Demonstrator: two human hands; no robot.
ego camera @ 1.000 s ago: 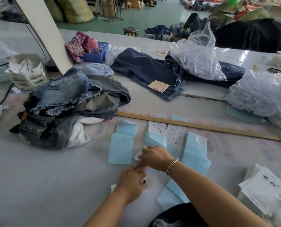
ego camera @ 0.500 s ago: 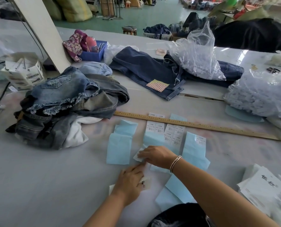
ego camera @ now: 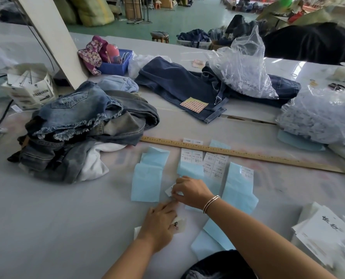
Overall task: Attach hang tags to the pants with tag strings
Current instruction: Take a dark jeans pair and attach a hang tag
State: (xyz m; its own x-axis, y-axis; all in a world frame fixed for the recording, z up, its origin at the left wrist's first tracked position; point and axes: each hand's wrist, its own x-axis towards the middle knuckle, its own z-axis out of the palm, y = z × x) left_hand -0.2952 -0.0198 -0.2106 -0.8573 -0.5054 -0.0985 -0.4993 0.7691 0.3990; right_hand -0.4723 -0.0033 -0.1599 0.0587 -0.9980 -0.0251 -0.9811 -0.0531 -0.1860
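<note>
In the head view, a small white paper sticker (ego camera: 170, 190) is pinched by the curled fingers of the right hand (ego camera: 191, 191) beside the pale blue backing sheets (ego camera: 146, 183), apparently for peeling. A translucent printed hang tag (ego camera: 178, 225) is pressed flat under the left hand (ego camera: 159, 224), probably to steady it; its fingers lie fairly straight. The heaped faded denim pants (ego camera: 83, 125) lie well apart, up-left. Bare table (ego camera: 46, 228) remains open at the left; a long wooden ruler (ego camera: 248, 154) bounds the far side.

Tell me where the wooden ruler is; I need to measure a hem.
In the head view the wooden ruler lies across the table's middle, running rightward from the denim pile, just beyond the blue label sheets.
</note>
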